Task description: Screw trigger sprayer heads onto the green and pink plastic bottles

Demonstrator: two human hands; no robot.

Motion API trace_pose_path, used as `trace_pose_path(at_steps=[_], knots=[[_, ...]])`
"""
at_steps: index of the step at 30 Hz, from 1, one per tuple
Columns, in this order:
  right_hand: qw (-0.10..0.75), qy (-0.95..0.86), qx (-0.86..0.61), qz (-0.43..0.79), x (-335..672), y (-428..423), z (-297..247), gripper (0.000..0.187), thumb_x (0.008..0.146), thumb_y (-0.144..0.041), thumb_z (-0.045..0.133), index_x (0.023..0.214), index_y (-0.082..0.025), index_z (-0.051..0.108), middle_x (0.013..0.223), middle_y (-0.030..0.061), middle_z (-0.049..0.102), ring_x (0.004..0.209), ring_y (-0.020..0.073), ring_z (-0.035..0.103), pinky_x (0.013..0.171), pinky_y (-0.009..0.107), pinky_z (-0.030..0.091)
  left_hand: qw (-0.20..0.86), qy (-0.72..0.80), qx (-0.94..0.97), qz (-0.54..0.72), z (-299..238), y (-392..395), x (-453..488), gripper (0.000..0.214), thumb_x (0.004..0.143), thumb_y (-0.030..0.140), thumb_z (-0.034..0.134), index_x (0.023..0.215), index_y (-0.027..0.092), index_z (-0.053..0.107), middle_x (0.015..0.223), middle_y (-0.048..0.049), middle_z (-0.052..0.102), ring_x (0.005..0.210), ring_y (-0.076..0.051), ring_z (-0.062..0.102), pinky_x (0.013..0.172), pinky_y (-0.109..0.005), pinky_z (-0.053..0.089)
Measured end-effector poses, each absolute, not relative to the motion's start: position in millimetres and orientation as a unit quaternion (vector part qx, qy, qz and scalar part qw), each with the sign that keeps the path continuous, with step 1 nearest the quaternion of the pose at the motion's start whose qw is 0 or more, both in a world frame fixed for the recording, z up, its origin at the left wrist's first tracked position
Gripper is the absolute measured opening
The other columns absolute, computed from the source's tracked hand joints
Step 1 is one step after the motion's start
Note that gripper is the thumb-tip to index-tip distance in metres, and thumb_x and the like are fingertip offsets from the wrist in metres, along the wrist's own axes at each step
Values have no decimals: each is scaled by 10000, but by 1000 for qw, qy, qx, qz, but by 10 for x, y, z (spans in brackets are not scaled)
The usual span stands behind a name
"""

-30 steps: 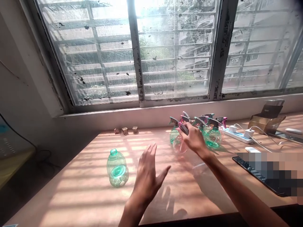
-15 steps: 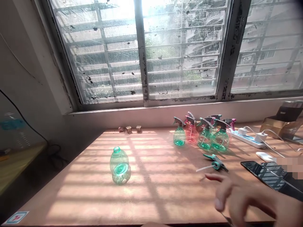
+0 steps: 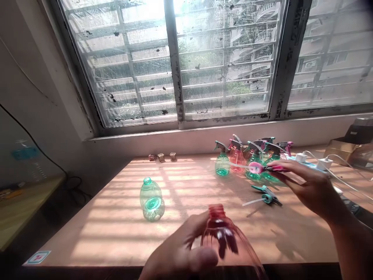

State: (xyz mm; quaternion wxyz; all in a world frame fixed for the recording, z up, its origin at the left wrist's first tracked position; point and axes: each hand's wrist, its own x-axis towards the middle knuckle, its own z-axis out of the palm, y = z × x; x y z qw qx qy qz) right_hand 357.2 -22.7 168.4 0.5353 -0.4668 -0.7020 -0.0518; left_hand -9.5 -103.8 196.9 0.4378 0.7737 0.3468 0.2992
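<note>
My left hand (image 3: 186, 249) is wrapped around a clear red bottle (image 3: 230, 237) with an open neck, near the table's front edge. My right hand (image 3: 309, 186) pinches a pink spray head (image 3: 256, 168) whose white dip tube points left, over the table. Below it a green spray head (image 3: 267, 197) lies on the table with its tube. To the left, a green bottle (image 3: 150, 198) stands upright without a top. Several complete spray bottles (image 3: 222, 164), green and red, stand in a group by the wall, partly behind the pink spray head.
Three small brownish cubes (image 3: 161, 157) sit at the back of the table (image 3: 116, 217). A power strip with white plugs (image 3: 324, 164) and a brown box (image 3: 339, 151) are at the right. A printed marker (image 3: 37, 257) is at the front left corner.
My left hand has come into view holding the red bottle. The right hand has risen from the front right, now with the pink spray head in its fingers.
</note>
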Motion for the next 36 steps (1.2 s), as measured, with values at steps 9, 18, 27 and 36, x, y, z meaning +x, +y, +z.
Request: trace_pose_path(at_steps=[9, 18, 27, 36], knots=[[314, -789, -517, 108, 3653, 271, 1098, 349, 828, -240, 573, 1021, -264, 863, 1223, 142, 820, 1141, 384, 764, 863, 461, 660, 113, 609, 736, 273, 1840, -466, -717, 500, 942, 539, 621, 1334, 233, 573, 1320, -108, 693, 1187, -365, 679, 984, -469, 518], [357, -749, -557, -31, 2490, 1267, 1911, 459, 1035, -271, 635, 1483, -224, 550, 1613, 134, 499, 1451, 357, 498, 1169, 621, 436, 26, 634, 730, 254, 1644, -286, -694, 615, 989, 598, 548, 1467, 216, 492, 1225, -136, 744, 1079, -370, 744, 848, -410, 563], [253, -747, -611, -66, 2383, 1258, 2322, 261, 1013, -345, 690, 1219, -184, 688, 1238, 84, 719, 1028, 244, 720, 890, 454, 616, -99, 553, 758, 330, 1472, -61, -823, 648, 1040, 305, 452, 1628, 195, 202, 1553, -214, 454, 1458, -420, 428, 1175, -659, 369], [489, -724, -487, 11, 2306, -543, 2204, 419, 1043, -515, 519, 713, -268, 443, 624, -30, 532, 561, 174, 510, 532, 306, 370, -70, 373, 820, 428, 1498, -662, 300, 1093, 803, 649, 820, 1609, 190, 242, 1491, -243, 570, 1372, -439, 555, 1103, -608, 510]])
